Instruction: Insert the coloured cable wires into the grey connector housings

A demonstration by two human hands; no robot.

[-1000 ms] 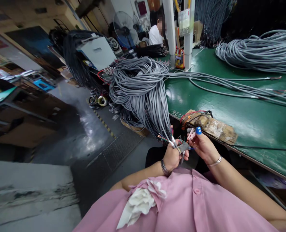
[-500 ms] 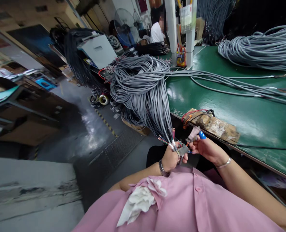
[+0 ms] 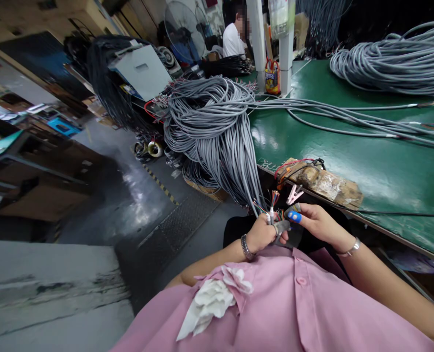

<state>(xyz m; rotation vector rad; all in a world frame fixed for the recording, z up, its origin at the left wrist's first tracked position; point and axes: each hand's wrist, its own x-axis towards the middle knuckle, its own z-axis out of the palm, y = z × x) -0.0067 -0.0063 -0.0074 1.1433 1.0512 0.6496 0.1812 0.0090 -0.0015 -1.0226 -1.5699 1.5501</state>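
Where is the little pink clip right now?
In the head view, the pink clip sits just above the right hand, at the near edge of the green table, below the taped wooden block.

Pink buttoned shirt (image 3: 275, 313), white fabric flower (image 3: 211, 303), metal wristbands, blue fingertip cover (image 3: 294, 216).

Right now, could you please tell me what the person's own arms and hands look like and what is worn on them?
Both forearms are bare below a pink buttoned shirt. The left hand has a dark beaded bracelet at the wrist and grey tape on a finger. The right hand has a thin silver bangle at the wrist and a blue cover on one fingertip.
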